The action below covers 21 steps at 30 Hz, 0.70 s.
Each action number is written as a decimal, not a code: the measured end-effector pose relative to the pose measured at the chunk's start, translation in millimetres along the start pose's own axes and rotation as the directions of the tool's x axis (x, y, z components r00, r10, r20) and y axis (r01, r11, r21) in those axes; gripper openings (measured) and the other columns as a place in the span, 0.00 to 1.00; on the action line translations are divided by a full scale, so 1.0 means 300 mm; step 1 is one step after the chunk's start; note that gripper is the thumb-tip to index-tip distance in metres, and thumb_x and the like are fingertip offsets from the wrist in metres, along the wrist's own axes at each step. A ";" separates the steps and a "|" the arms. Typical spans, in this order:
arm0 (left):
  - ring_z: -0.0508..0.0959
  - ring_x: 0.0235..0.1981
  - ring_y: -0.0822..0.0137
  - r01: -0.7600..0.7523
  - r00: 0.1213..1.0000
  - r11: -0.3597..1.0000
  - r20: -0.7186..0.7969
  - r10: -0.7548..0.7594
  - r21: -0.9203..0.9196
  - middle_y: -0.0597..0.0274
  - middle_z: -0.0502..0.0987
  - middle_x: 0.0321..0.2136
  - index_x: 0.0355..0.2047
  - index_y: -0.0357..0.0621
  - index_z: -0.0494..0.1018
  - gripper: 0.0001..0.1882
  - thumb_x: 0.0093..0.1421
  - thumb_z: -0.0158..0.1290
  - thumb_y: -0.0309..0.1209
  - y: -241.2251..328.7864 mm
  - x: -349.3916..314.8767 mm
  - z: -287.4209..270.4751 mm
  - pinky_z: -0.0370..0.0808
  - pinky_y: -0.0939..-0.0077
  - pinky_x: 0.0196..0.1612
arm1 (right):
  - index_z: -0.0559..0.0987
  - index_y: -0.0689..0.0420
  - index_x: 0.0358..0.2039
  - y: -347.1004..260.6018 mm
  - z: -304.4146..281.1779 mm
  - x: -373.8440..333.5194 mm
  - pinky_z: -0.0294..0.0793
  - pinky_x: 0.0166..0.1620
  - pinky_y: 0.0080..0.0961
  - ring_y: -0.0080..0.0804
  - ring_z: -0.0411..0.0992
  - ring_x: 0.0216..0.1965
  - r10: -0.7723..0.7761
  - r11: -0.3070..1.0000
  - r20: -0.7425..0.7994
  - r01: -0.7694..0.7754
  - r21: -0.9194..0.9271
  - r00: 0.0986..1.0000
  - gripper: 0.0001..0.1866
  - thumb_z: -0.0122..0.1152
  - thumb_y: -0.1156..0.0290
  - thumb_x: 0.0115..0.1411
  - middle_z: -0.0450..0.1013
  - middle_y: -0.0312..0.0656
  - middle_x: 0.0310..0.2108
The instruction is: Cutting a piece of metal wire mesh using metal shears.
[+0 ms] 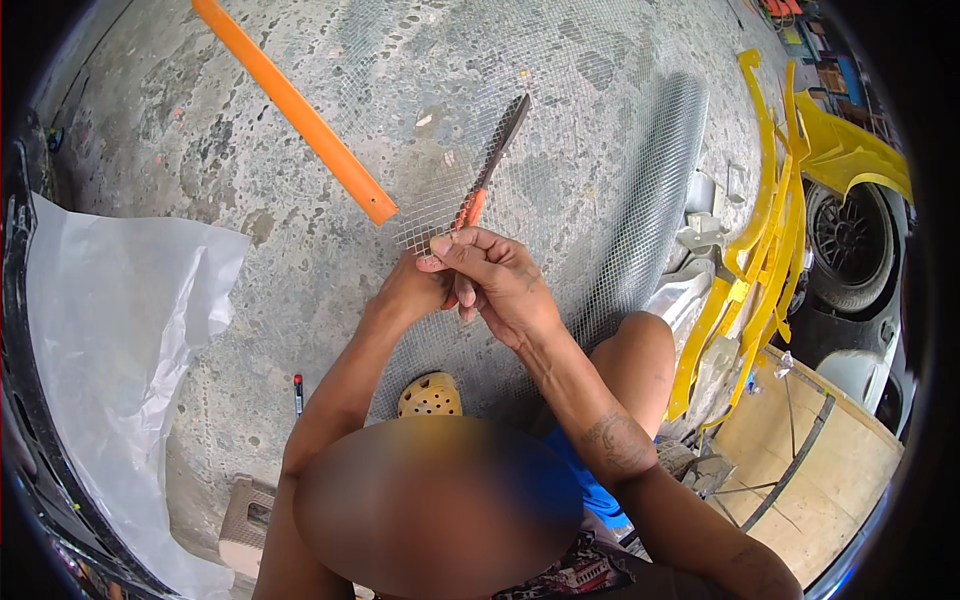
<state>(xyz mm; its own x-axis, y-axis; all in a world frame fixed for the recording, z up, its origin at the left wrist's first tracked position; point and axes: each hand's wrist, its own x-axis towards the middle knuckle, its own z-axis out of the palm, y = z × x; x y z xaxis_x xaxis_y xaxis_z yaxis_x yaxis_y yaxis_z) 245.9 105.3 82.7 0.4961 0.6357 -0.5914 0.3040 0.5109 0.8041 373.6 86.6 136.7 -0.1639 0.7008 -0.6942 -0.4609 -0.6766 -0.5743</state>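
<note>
My left hand [412, 285] and my right hand [510, 285] meet at the middle of the view, both closed at the edge of a wire mesh sheet [425, 225]. My right thumb and forefinger pinch this edge; my left fingers are partly hidden beneath. Against the mesh, a pair of scissors [475, 207] with dark blades and orange handles points away and slightly right. Its handle end passes behind my right hand, so I cannot tell which hand bears it. More fine mesh lies over the floor under my hands.
A large mesh roll [665, 170] lies to the right, beside yellow car body panels [745, 270] and a wheel [850, 245]. An orange bar [300, 115] lies at the far left on the stained concrete. White sheeting [120, 300] and a marker [298, 395] are at the left.
</note>
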 end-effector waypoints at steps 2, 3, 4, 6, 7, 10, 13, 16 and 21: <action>0.76 0.17 0.74 0.046 0.999 0.996 -0.002 -0.046 0.072 0.64 0.76 0.17 0.31 0.38 0.74 0.08 0.63 0.46 0.27 -0.025 0.010 0.006 0.71 0.77 0.19 | 0.76 0.62 0.36 -0.003 -0.001 -0.001 0.68 0.15 0.12 0.14 0.65 0.14 0.004 1.000 -0.002 -0.004 0.000 1.000 0.09 0.63 0.70 0.60 0.80 0.46 0.32; 0.76 0.17 0.74 0.045 0.999 0.996 0.000 -0.045 0.072 0.64 0.76 0.17 0.31 0.38 0.74 0.08 0.63 0.46 0.27 -0.032 0.012 0.016 0.71 0.77 0.19 | 0.76 0.62 0.36 -0.003 -0.003 0.001 0.68 0.15 0.12 0.14 0.65 0.14 0.004 1.000 0.000 -0.004 0.003 1.000 0.09 0.63 0.70 0.60 0.80 0.46 0.32; 0.76 0.17 0.74 0.018 1.000 0.999 -0.017 -0.019 -0.049 0.64 0.77 0.17 0.31 0.38 0.74 0.08 0.63 0.46 0.27 -0.037 0.012 0.030 0.70 0.77 0.19 | 0.75 0.62 0.35 -0.002 -0.004 0.002 0.68 0.15 0.12 0.15 0.65 0.14 0.004 1.000 0.003 -0.004 0.007 1.000 0.09 0.63 0.70 0.60 0.80 0.46 0.32; 0.75 0.17 0.74 -0.011 0.999 0.986 -0.042 0.004 -0.166 0.63 0.77 0.17 0.30 0.39 0.75 0.09 0.63 0.46 0.27 -0.052 0.019 0.033 0.70 0.76 0.19 | 0.75 0.62 0.35 0.007 -0.004 0.005 0.68 0.15 0.13 0.15 0.65 0.14 0.003 1.000 0.004 -0.003 0.003 1.000 0.09 0.63 0.70 0.60 0.80 0.46 0.32; 0.75 0.17 0.73 0.004 0.998 0.997 -0.054 -0.008 -0.073 0.63 0.77 0.18 0.30 0.38 0.75 0.09 0.63 0.46 0.27 -0.063 0.024 0.030 0.70 0.76 0.19 | 0.75 0.62 0.35 0.010 -0.003 0.007 0.68 0.14 0.13 0.15 0.65 0.13 0.003 1.000 0.003 -0.003 -0.001 1.000 0.09 0.63 0.70 0.60 0.80 0.46 0.32; 0.75 0.18 0.72 0.003 0.998 1.000 -0.060 -0.003 -0.010 0.63 0.77 0.19 0.31 0.38 0.75 0.08 0.62 0.46 0.27 -0.061 0.028 0.026 0.71 0.76 0.19 | 0.75 0.62 0.36 -0.001 -0.004 0.004 0.68 0.16 0.14 0.18 0.67 0.14 -0.004 1.000 0.006 0.004 0.003 1.000 0.09 0.63 0.70 0.60 0.80 0.45 0.30; 0.76 0.19 0.71 -0.018 0.998 1.000 -0.068 0.017 -0.017 0.62 0.78 0.19 0.31 0.38 0.75 0.07 0.62 0.49 0.28 -0.071 0.034 0.009 0.72 0.76 0.20 | 0.75 0.62 0.34 0.004 0.004 0.009 0.68 0.14 0.13 0.15 0.65 0.13 -0.012 1.000 0.005 0.012 0.022 1.000 0.08 0.62 0.71 0.60 0.80 0.46 0.32; 0.77 0.20 0.70 0.037 0.999 0.997 0.012 -0.036 -0.073 0.61 0.78 0.20 0.33 0.39 0.75 0.06 0.61 0.51 0.28 -0.022 0.043 -0.002 0.74 0.75 0.22 | 0.76 0.61 0.34 0.005 0.003 0.005 0.68 0.14 0.13 0.14 0.65 0.13 0.000 1.000 -0.014 0.000 0.003 1.000 0.07 0.62 0.71 0.60 0.80 0.46 0.31; 0.79 0.21 0.69 -0.020 1.000 1.000 0.010 0.020 -0.009 0.59 0.78 0.21 0.36 0.37 0.74 0.06 0.61 0.52 0.27 -0.042 0.059 0.010 0.78 0.73 0.24 | 0.76 0.60 0.33 -0.001 0.015 0.002 0.68 0.14 0.13 0.14 0.65 0.12 -0.011 1.000 -0.015 0.011 -0.008 1.000 0.07 0.63 0.71 0.60 0.80 0.45 0.31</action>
<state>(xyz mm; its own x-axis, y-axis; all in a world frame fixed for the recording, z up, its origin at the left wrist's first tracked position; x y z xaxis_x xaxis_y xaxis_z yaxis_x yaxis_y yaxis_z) 253.2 108.4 62.3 0.5097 0.6401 -0.5748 0.2867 0.5036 0.8150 369.7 88.2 138.5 -0.1457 0.7047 -0.6944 -0.4558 -0.6708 -0.5851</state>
